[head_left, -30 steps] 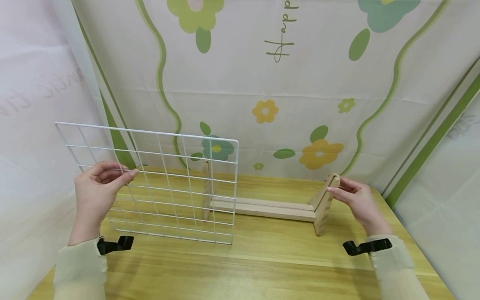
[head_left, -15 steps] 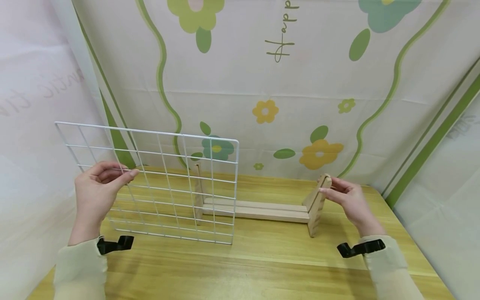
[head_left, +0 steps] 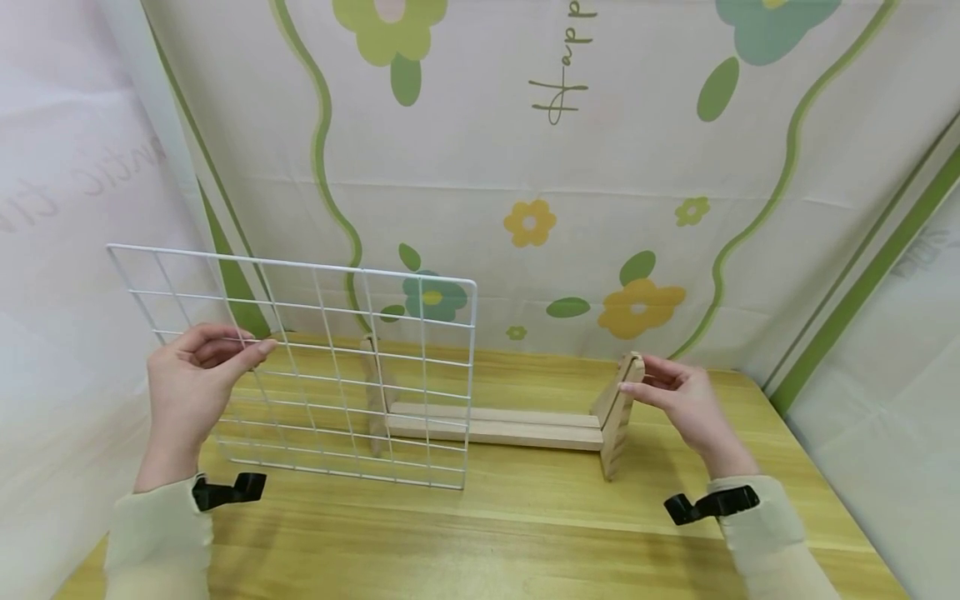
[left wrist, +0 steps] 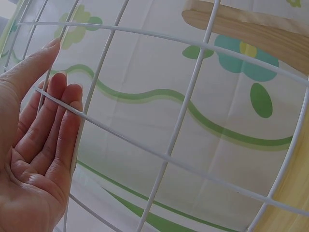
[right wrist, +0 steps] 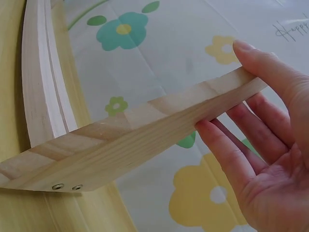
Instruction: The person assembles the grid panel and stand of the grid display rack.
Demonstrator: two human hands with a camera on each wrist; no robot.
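Left hand (head_left: 187,379), left of frame, thumb and fingers gripping white rectangular wire grid panel (head_left: 377,353); panel spans left to centre, raised on edge. Lower-edge contact with yellow wood-grain table (head_left: 487,542) unclear. Right hand (head_left: 686,404), right of frame, pinching top of right upright on pale wooden stand (head_left: 532,433). Stand at centre-right; its left upright shows behind panel wires. White flowered cloth (head_left: 450,142) across upper frame.

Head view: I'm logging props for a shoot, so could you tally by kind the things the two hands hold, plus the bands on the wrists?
Rectangular white wire grid panel: 1
Long pale wooden stand: 1
Black wrist-worn bands: 2
Total: 4
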